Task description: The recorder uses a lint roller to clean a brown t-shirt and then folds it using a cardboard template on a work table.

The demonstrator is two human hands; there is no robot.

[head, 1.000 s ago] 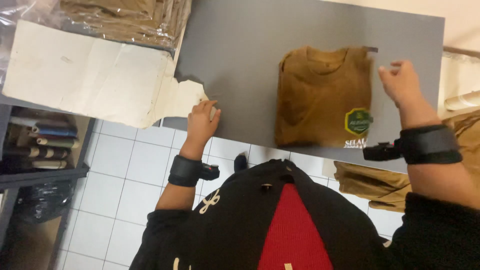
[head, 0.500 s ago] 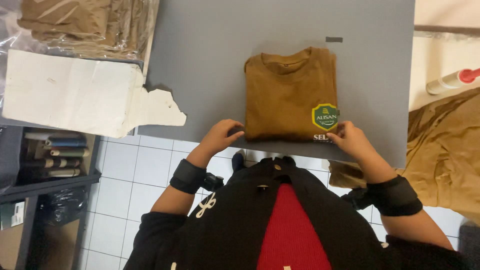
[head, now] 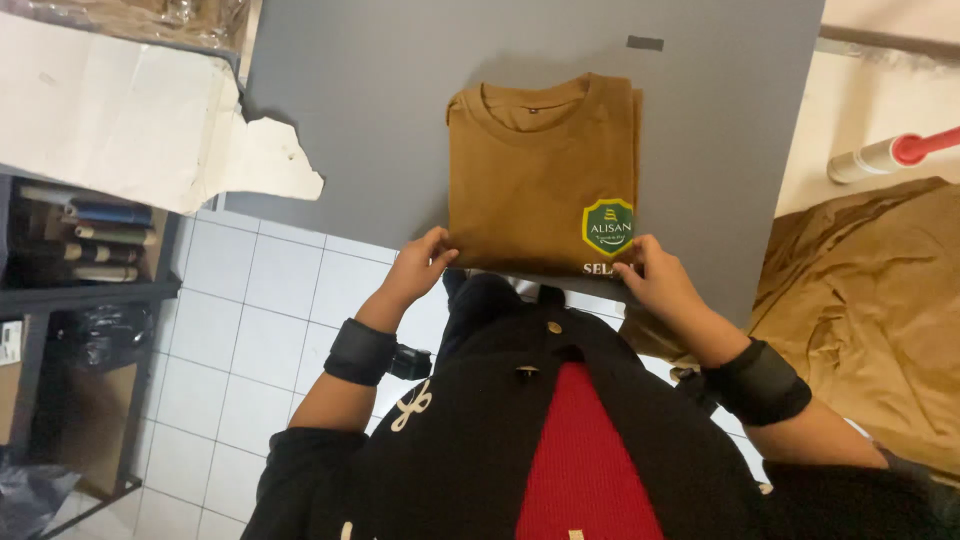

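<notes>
The folded brown shirt [head: 540, 175] lies at the near edge of the grey table [head: 380, 90], with the left hand [head: 418, 268] and right hand [head: 660, 282] each pinching a near corner. Because the near fold sits so close to the edge, an uneven pull could spill the folds open or drag it off onto the tiled floor [head: 260, 330].

folded shirt [head: 535, 175] on table [head: 400, 90], paper [head: 120, 110] left

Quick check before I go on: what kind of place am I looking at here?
Probably a small garment workshop or packing room. Both hands, left hand and right hand, grip a folded brown T-shirt on a grey table; more brown cloth is heaped at the right, above a white tiled floor.
</notes>
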